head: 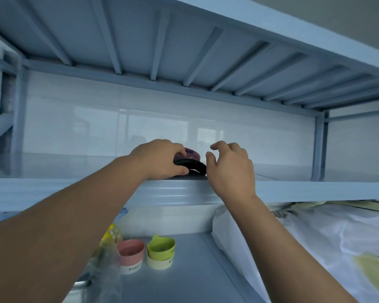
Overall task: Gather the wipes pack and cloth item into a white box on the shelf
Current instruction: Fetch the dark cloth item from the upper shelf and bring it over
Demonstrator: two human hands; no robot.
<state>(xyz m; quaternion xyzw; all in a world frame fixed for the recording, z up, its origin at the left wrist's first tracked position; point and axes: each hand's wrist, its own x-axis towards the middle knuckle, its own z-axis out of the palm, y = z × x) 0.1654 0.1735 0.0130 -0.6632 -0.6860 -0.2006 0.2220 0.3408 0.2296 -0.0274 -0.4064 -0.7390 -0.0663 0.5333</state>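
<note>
My left hand point(162, 158) reaches over the front edge of the upper shelf point(53, 189) and grips a dark, flat, rolled cloth item point(194, 164) between thumb and fingers. A purple-pink object point(193, 153) sits just behind it, partly hidden by my fingers. My right hand point(230, 169) hovers just right of the dark item with fingers loosely curled and holds nothing. No white box or wipes pack is plainly visible.
On the lower shelf point(184, 281) stand a pink cup point(130, 254) and a green cup point(161, 251), beside a clear plastic bag with yellow print point(105, 259). Large white bags point(315, 241) fill the right side. A ribbed shelf underside spans overhead.
</note>
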